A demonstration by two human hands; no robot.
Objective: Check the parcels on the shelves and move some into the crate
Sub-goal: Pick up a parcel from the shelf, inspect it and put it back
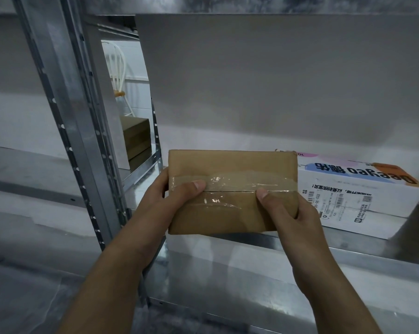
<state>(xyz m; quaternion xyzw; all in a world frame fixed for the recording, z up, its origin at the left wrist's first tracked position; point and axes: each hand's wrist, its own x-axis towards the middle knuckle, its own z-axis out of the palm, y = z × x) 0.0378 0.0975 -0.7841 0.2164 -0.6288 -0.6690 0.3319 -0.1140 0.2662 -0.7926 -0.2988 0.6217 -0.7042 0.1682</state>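
While your left hand (169, 200) and right hand (294, 214) gripped the taped brown parcel (230, 168) beside the white box (362, 196), turning it slowly probably suited checking.

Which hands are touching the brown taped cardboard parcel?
Touching, both. The head view shows the left hand and right hand gripping the brown taped cardboard parcel, one at each end.
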